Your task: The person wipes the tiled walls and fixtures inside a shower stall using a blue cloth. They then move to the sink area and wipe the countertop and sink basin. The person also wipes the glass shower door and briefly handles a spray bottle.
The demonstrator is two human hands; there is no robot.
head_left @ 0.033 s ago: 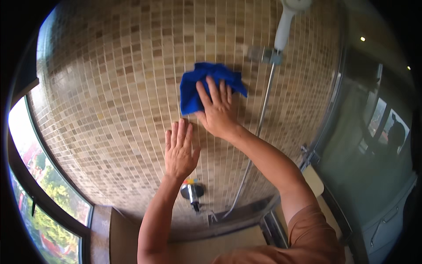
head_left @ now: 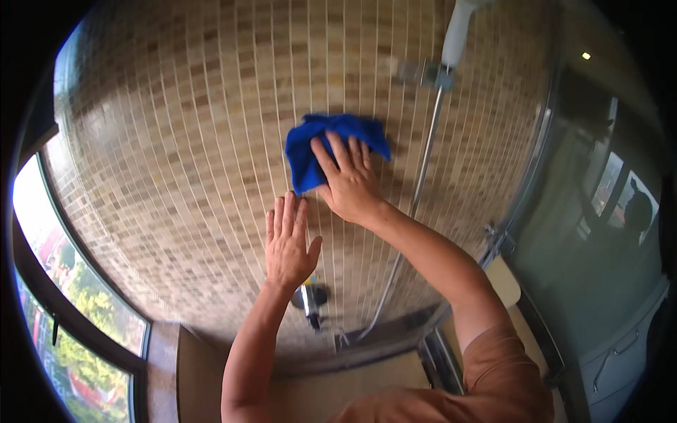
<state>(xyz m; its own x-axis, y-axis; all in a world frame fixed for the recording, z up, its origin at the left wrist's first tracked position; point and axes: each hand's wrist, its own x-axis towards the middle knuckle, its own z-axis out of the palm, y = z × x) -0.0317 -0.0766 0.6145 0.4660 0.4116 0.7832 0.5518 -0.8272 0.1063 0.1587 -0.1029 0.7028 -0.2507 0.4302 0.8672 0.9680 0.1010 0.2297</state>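
Note:
A blue cloth (head_left: 303, 156) lies spread and creased against the mosaic-tiled wall. My right hand (head_left: 350, 185) presses it flat there, fingers stretched out over it and the palm near its lower right edge. Lower and to the left, my left hand (head_left: 288, 243) rests flat on or just off the tiles; its fingers point up, the thumb stands apart, and it holds nothing. Its fingertips come close to the cloth's bottom corner.
Right of the cloth runs a metal shower rail (head_left: 427, 151) with a white hand shower (head_left: 456, 35) on top. Below my left hand, a shower tap (head_left: 310, 303) sticks out. A glass panel (head_left: 564, 233) stands at right, a window (head_left: 92, 289) at left.
The cloth and my right hand have slid a little down the wall. My left hand keeps nearly the same place in the view, while the shower fittings appear slightly higher.

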